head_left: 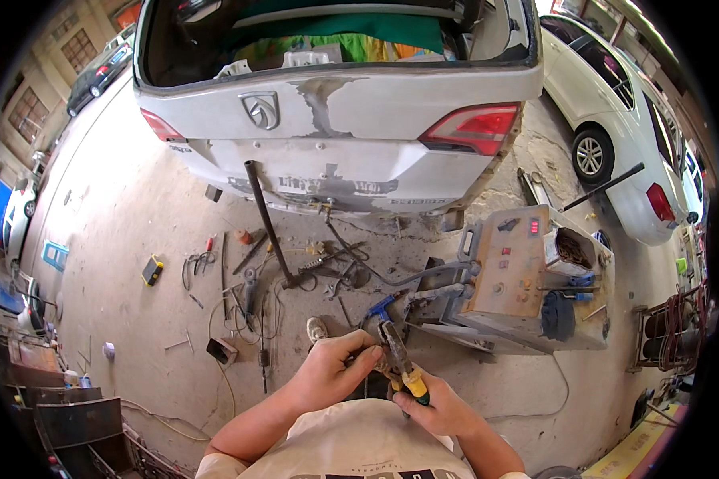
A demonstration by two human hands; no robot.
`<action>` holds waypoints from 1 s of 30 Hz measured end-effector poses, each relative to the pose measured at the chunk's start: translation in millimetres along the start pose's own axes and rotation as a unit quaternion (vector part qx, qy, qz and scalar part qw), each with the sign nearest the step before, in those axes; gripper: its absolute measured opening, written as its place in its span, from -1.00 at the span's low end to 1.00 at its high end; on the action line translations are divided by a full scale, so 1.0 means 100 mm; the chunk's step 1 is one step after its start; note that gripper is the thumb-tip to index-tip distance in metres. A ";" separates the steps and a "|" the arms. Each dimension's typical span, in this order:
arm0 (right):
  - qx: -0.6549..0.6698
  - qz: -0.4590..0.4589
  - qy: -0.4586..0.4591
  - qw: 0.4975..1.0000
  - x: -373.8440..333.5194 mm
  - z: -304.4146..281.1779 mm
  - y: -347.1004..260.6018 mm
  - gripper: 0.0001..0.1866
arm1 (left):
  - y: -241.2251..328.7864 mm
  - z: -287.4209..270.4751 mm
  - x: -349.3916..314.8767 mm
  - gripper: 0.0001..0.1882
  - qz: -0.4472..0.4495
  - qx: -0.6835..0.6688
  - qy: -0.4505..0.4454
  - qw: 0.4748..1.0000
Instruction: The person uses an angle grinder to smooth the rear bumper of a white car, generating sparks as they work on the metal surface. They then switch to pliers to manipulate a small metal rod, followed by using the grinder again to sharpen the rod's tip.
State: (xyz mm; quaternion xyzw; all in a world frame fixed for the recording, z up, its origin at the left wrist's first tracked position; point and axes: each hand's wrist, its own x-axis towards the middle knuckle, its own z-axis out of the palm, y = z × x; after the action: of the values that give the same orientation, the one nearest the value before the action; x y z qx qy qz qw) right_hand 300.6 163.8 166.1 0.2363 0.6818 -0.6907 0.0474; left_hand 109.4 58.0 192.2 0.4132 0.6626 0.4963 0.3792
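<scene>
In front of my chest, my right hand (438, 409) is closed round the yellow-and-green handles of a pair of pliers (395, 345), whose dark jaws point away from me. My left hand (333, 367) is beside the jaws, thumb and fingers pinched together. Whatever lies between those fingers is too small and hidden to name. Just beyond the jaws shows a blue T-shaped tool (381, 308); I cannot tell whether it touches the pliers. Facing me is the back of a white car (359, 120), with grey sanded patches on its tailgate.
A box-shaped machine (495, 263) with a wooden-looking top and thick cables stands to the right. Scattered tools, including a red-handled tool (208, 244), lie on the floor near a leaning metal pipe (265, 211). Another white car (615, 112) is parked at far right.
</scene>
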 end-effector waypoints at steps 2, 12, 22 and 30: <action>0.013 0.000 0.000 1.000 0.00 0.01 0.02 -0.63 | -0.01 0.00 -0.01 -0.85 0.007 0.003 0.004 1.000; 0.056 -0.009 0.048 0.997 0.03 0.02 0.24 -0.72 | -0.07 0.08 0.04 -0.83 0.029 0.018 0.026 0.999; 0.067 0.033 0.040 0.996 0.02 0.00 0.09 -0.76 | -0.19 0.02 0.05 -0.80 -0.002 -0.148 -0.041 0.988; 0.101 0.014 0.024 0.994 0.00 0.04 0.02 -0.70 | -0.08 0.12 0.03 -0.86 0.019 -0.076 0.024 0.997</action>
State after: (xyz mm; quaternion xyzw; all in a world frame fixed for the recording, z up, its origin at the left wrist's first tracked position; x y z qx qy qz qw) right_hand 299.9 159.7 163.7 0.2656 0.6061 -0.7495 0.0165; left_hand 118.0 63.9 181.8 0.3841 0.6240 0.5617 0.3842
